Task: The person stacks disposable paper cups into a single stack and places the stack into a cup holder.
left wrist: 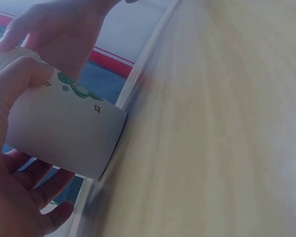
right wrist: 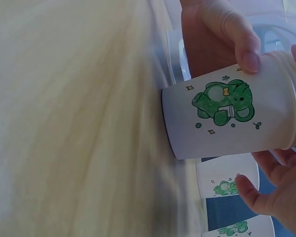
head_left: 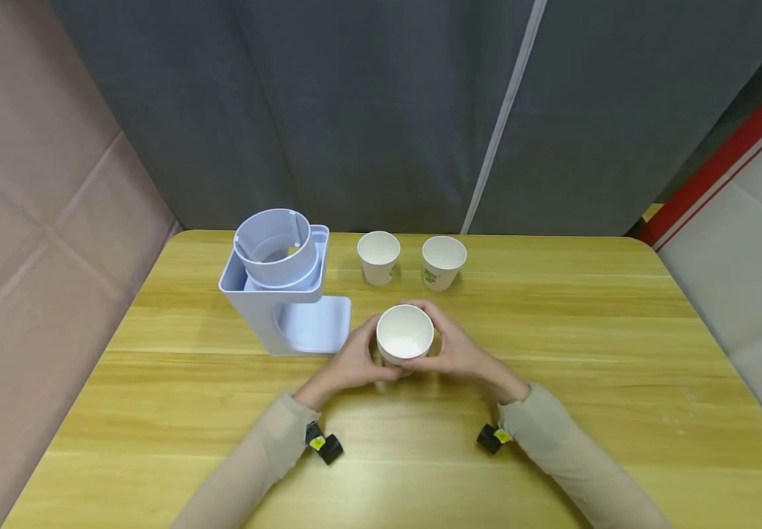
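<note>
Left hand (head_left: 357, 360) and right hand (head_left: 455, 350) are seen at 8 and 4 o'clock of a stack of nested white paper cups (head_left: 405, 334), gripped by both, mouth upward; whether its base is rested on the desk (head_left: 619, 330) cannot be told. One upright cup (head_left: 378, 261) is noted at 11 o'clock, another cup (head_left: 443, 263) at 1, a pale blue plastic stand (head_left: 281, 275) at 10.

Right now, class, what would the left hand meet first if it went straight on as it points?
The left hand would first push into the nested white cups, which it already grips. Beyond them, the right hand probably comes next, though depth is unclear.
</note>
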### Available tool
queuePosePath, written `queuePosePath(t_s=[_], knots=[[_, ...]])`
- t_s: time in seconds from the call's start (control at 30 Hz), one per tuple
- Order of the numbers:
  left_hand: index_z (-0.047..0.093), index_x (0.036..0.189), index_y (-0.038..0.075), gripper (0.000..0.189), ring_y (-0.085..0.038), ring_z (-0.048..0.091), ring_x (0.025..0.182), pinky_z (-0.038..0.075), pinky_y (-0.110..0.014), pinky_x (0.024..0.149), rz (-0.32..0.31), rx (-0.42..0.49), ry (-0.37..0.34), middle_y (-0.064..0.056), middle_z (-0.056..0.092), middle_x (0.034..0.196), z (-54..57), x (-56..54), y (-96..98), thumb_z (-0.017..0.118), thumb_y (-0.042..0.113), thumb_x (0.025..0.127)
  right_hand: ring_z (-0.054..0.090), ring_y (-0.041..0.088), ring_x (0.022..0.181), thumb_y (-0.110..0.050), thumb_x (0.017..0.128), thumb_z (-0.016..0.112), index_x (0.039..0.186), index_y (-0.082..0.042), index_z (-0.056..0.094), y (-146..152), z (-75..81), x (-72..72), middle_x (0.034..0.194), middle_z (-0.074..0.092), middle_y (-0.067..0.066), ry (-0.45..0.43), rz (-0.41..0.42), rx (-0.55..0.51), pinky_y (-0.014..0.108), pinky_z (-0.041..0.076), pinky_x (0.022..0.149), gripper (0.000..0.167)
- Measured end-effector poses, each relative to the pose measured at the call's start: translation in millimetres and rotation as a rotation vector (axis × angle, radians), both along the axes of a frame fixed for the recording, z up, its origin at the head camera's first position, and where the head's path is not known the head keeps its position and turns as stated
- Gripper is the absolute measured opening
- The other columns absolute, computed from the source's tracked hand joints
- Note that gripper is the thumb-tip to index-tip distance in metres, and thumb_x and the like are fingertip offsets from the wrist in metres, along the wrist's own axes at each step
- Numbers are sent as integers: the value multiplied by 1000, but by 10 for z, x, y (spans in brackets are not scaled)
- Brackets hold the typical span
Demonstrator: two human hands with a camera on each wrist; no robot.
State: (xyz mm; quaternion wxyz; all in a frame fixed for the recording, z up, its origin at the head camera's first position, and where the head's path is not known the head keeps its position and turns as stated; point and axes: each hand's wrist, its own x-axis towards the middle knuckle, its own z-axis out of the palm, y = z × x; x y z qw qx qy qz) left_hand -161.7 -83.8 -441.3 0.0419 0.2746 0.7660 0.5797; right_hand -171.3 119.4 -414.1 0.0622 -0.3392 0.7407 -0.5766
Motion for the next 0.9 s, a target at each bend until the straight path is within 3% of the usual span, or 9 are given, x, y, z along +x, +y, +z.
queuePosePath(t_s=[0.07, 0.27, 0.4, 0.6, 0.9], knots=[[46, 128, -2, 76, -25, 51, 115, 39, -38, 102, 7, -7, 13, -15, 56, 123, -91, -36, -6, 83, 3, 62, 44, 32, 120, 0, 67, 81, 131, 1, 41, -5, 28, 16, 130, 50, 15, 16, 5, 1, 52, 24, 106, 75], [45, 129, -3, 77, -28, 52, 114, 39, -41, 101, 7, -20, 10, -17, 56, 123, -89, -37, -15, 83, 3, 62, 44, 43, 116, 8, 65, 79, 130, 11, 38, -39, 198, 107, 127, 48, 26, 29, 9, 20, 56, 28, 102, 77], [45, 129, -3, 76, -29, 52, 113, 40, -42, 101, 7, -23, 10, -17, 56, 122, -82, -34, -13, 83, 4, 63, 45, 37, 116, 2, 65, 82, 136, 5, 37, -8, 87, 54, 132, 47, 20, 30, -22, 70, 51, 31, 101, 84], [45, 129, -2, 77, -24, 52, 114, 39, -39, 101, 16, -36, 0, -14, 56, 123, -75, -31, 1, 84, 6, 63, 49, 30, 113, -9, 70, 81, 136, -2, 41, 19, -1, 6, 131, 51, 11, 35, -35, 74, 48, 34, 98, 78], [46, 127, -3, 75, -26, 53, 112, 41, -40, 99, 25, -43, 8, -15, 57, 120, -81, -27, -1, 84, 7, 63, 48, 38, 111, 2, 69, 79, 135, 2, 40, 4, -19, 17, 129, 51, 16, 11, -36, 68, 56, 33, 96, 77]])
